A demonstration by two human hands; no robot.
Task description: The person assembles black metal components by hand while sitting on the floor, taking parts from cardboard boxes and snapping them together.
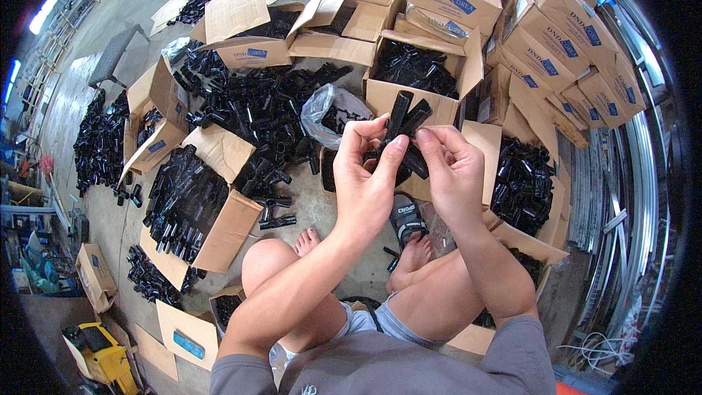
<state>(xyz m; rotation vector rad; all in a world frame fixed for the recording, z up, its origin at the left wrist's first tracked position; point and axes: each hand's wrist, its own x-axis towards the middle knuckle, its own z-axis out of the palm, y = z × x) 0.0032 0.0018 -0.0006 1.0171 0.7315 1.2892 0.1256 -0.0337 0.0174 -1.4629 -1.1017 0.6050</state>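
Note:
In front of my chest, my left hand [368, 172] is closed around a black plastic fitting [400, 111] with tube-like arms, thumb pressed on its side. My right hand [455, 175] meets it from the right, thumb and fingertips pinched at its lower arm. Whether this is one branched piece or two joined ones, I cannot tell. Just beyond my hands stands an open cardboard box [472, 66] of similar black pieces. A clear plastic bag [316, 118] with small dark parts lies left of that box, and dark parts below my fingers are partly hidden.
Loose black fittings [248, 106] cover the floor ahead and left. A tipped carton [230, 227] spills more beside my left knee. Stacked closed cartons [559, 47] rise at the right, near long metal profiles [596, 197]. A yellow machine [110, 358] stands lower left.

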